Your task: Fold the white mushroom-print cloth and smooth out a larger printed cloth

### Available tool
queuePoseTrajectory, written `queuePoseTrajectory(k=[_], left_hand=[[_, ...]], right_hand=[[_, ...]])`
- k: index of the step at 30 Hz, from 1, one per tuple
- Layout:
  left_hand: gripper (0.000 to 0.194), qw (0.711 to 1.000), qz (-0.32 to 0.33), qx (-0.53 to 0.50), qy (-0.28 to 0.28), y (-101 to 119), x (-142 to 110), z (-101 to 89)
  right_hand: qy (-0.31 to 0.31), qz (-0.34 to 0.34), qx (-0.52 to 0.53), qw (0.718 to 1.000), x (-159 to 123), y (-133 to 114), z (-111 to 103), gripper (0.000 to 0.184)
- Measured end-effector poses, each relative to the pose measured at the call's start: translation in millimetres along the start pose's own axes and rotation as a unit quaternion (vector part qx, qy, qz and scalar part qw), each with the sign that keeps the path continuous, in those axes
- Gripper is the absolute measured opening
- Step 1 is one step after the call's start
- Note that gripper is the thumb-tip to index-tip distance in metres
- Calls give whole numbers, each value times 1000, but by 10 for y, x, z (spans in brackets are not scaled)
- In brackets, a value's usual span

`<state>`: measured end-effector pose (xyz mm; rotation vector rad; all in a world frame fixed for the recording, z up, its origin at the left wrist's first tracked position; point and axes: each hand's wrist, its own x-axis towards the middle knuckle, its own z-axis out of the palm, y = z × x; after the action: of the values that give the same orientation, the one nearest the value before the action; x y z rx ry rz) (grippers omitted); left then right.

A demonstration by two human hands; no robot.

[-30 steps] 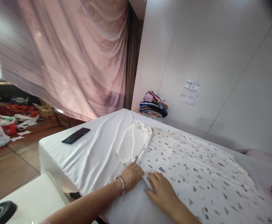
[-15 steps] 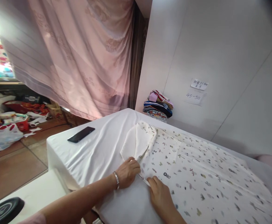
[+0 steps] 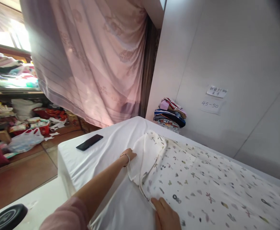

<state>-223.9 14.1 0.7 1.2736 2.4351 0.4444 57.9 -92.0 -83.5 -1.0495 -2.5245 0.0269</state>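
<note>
A white garment [image 3: 202,182] printed with small grey, green and brown motifs lies spread over the white-covered table. At its left end a plain white flap [image 3: 136,164] is folded out, with its printed side curling over along the right. My left hand [image 3: 129,156], wearing a bracelet, reaches to the flap's left edge, its fingers bunched on the cloth. Nearer to me, my right hand [image 3: 165,213] is closed on the garment's front edge, its fingertips pinching the hem. The undersides of both hands are hidden.
A black phone [image 3: 89,142] lies on the table's left part. Folded clothes [image 3: 170,113] are stacked beyond the far edge, by a wall with paper notes [image 3: 211,107]. A black round object [image 3: 7,217] sits on a white surface at lower left. A pink curtain [image 3: 94,64] hangs behind.
My left hand has left the front hem near my right hand and moved forward and left to the flap's outer edge. My right hand stays on the hem. The view has turned left.
</note>
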Motion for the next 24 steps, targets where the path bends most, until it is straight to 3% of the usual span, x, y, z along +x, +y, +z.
queuePoseTrajectory(k=[3, 8, 11, 15, 18, 21, 24], left_hand=[[20, 1000, -12, -15, -15, 165, 80, -27], [30, 998, 37, -41, -2, 447, 10, -33], [34, 993, 108, -45, -18, 680, -137, 95], [26, 975, 190, -53, -97, 963, -289, 318], [24, 978, 185, -54, -84, 1048, -254, 371], [35, 987, 149, -36, -36, 1052, -155, 359], [46, 991, 129, -17, -29, 1078, -111, 404]], right_hand=[[10, 7, 38, 999, -7, 9, 16, 50], [19, 14, 101, 995, 8, -24, -83, 44], [20, 20, 120, 992, 19, -43, -135, 43], [19, 23, 132, 991, 25, -46, -167, 43], [16, 18, 133, 991, 25, -32, -149, 43], [15, 13, 133, 991, 24, -14, -99, 44], [12, 16, 130, 991, 26, -1, -51, 45]])
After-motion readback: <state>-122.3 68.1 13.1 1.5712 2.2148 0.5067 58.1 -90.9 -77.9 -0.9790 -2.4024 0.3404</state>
